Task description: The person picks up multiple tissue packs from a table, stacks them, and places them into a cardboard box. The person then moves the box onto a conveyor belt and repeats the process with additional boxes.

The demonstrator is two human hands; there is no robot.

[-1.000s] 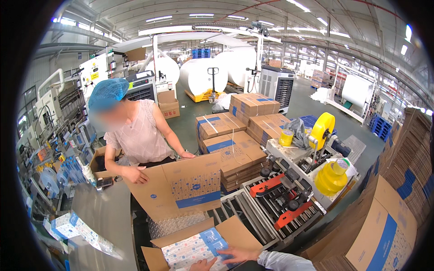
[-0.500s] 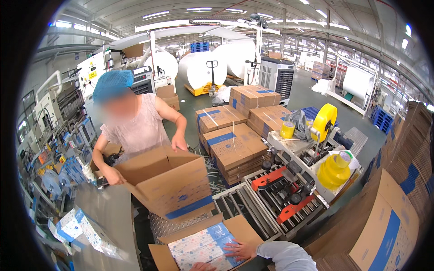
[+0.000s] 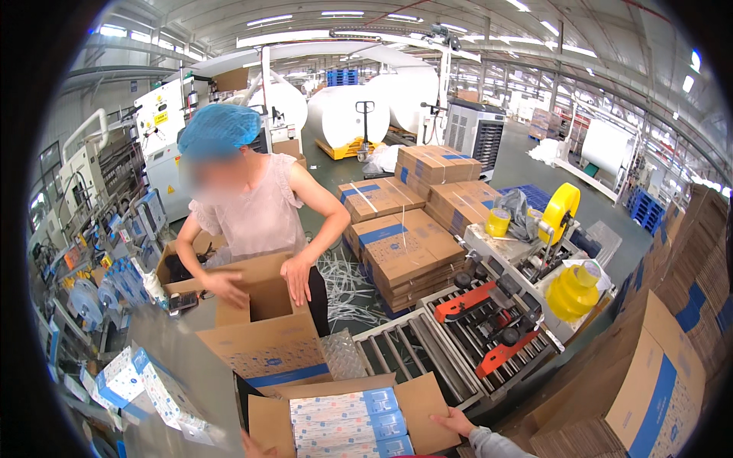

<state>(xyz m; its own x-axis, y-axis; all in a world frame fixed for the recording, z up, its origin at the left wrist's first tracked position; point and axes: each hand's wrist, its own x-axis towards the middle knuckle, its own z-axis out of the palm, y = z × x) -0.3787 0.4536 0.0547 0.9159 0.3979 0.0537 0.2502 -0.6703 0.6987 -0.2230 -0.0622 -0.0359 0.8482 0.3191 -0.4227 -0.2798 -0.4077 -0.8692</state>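
An open cardboard carton [image 3: 271, 424] stands in front of me, flaps spread, filled with rows of white, blue and pink printed packs [image 3: 336, 424]. My right hand [image 3: 456, 422] grips the edge of its right flap [image 3: 427, 412], thumb on top. At the lower edge, my left hand [image 3: 256, 448] is by the carton's left side, mostly cut off, so its grip is unclear. Beyond the filled carton, a co-worker in a blue hair cover has both hands at the top flaps of a second carton [image 3: 267, 347], which stands open.
A roller conveyor [image 3: 405, 355] with an orange-railed taping machine [image 3: 485, 324] lies to the right. Stacks of flat cartons [image 3: 408, 248] stand behind it, more flat cartons [image 3: 649, 382] at far right. On the left, a metal table [image 3: 172, 343] bears printed packs [image 3: 156, 382].
My right hand has gone from the packs to the right flap; my left hand has moved left to the carton's side. The co-worker's carton has been lowered and turned more upright.
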